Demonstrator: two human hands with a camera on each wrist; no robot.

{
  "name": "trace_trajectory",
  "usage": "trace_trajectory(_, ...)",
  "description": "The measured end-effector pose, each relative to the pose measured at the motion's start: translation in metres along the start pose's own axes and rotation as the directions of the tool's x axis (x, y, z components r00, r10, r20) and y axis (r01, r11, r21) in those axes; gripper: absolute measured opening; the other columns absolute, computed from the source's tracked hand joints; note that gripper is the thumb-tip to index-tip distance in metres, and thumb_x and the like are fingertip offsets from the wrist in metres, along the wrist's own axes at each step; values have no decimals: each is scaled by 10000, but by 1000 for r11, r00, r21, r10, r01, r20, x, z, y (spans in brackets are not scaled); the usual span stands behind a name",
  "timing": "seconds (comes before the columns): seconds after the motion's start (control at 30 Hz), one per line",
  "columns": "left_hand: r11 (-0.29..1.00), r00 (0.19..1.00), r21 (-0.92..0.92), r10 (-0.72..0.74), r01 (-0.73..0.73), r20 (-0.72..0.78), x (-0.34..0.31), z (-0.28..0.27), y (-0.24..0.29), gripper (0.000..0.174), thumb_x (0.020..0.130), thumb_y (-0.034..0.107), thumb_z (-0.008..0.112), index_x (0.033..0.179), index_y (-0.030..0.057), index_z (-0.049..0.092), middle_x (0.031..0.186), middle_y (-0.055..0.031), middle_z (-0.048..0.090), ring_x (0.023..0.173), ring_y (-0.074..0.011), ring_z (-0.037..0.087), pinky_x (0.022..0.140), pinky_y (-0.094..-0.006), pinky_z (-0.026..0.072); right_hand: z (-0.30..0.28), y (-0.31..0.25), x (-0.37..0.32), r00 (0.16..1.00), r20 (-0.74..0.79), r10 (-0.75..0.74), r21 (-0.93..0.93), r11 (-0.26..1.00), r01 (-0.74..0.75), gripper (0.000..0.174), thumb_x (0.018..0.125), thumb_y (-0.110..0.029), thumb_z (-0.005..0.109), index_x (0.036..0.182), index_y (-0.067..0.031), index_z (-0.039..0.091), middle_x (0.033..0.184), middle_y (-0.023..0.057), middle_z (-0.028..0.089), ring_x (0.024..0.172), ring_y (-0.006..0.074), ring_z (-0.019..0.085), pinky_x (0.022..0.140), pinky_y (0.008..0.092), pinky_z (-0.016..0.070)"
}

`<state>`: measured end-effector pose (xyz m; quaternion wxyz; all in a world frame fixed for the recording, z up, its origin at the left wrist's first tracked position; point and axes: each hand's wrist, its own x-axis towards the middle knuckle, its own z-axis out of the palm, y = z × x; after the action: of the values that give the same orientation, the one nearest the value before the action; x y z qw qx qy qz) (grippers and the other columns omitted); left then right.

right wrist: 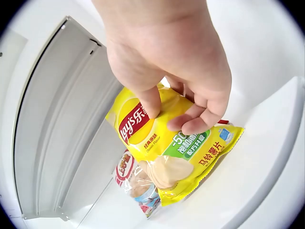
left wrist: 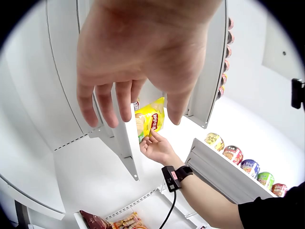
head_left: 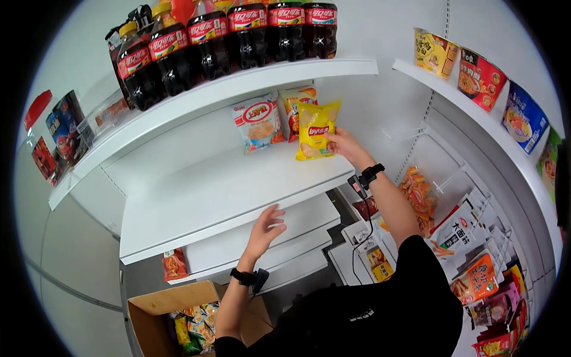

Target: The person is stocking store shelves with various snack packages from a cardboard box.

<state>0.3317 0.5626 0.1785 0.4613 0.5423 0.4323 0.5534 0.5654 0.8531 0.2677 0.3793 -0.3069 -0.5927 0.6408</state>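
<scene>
My right hand [head_left: 347,147] grips the right side of a yellow Lay's potato chip bag [head_left: 314,135], standing upright at the right end of the white shelf [head_left: 238,178]. In the right wrist view the thumb presses the front of the bag and the other fingers curl at its side. Behind it is a red and yellow snack bag [head_left: 291,110]; a white and red snack bag [head_left: 257,124] stands to its left. My left hand [head_left: 263,233] holds nothing, its fingers loosely spread just in front of the shelf's front edge.
Cola bottles [head_left: 248,35] line the shelf above. Instant noodle cups [head_left: 480,80] stand on the right-hand shelf, over hanging snack packs [head_left: 476,279]. An open cardboard box [head_left: 172,300] of snacks is at the lower left. A red packet [head_left: 174,265] lies on a lower shelf.
</scene>
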Motion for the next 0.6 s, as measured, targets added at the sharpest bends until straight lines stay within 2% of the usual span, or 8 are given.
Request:
trace_trajectory(0.23, 999, 999, -16, -37, 36, -40, -1, 13, 9, 584, 841, 84, 641, 1361, 49, 376, 1207, -99, 536, 1022, -171, 525, 894, -318, 442, -10, 4, 40, 1000, 17, 3, -4, 1000, -3, 281, 894, -204, 581, 1126, -68, 503, 846, 6, 551, 621, 67, 464, 586, 226, 430)
trace_trajectory(0.33, 999, 998, -13, -41, 40, -50, 2, 18, 11, 564, 847, 74, 633, 1353, 52, 385, 1200, -97, 540, 1015, -167, 530, 895, -316, 440, -16, 2, 46, 1000, -16, -27, -2, 1000, 27, 221, 905, -225, 573, 1064, -79, 527, 789, -20, 534, 609, 54, 471, 583, 211, 417)
trace_trajectory(0.43, 999, 997, 8, -39, 40, -65, 4, 21, 13, 554, 853, 73, 609, 1356, 47, 378, 1199, -98, 546, 1029, -176, 531, 906, -312, 432, -22, 1, 54, 998, 28, -56, -4, 998, 56, 228, 907, -231, 570, 1066, -73, 529, 777, -19, 532, 609, 52, 470, 575, 210, 411)
trace_trajectory(0.6, 999, 994, 25, -24, 27, -105, 3, 23, 10, 532, 859, 74, 589, 1350, 43, 385, 1192, -96, 552, 1028, -179, 534, 911, -310, 426, -21, 11, 71, 997, 41, -60, -17, 998, 60, 282, 902, -218, 564, 1122, -49, 517, 862, 12, 555, 630, 76, 460, 580, 231, 416)
